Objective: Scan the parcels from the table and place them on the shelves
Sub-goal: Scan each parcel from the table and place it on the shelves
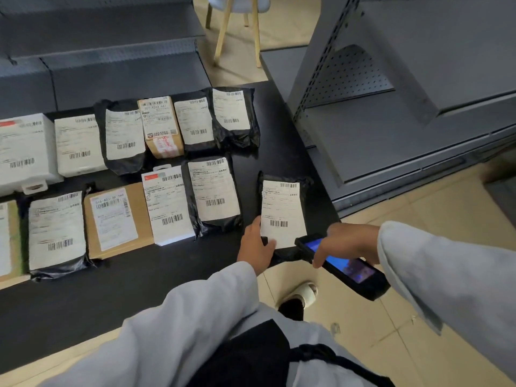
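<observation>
Black plastic parcel [282,210] lies alone at the table's [156,277] right corner; the left hand [255,244] pinches its near edge, the right hand [350,241] grasps the scanner [343,266]. Best aim squarely at the barcode.

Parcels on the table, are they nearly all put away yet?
Not nearly. The grey shelves in view hold no parcels. The left hand grips one black parcel while the right hand holds the scanner by it. Two rows of parcels wait.
</observation>
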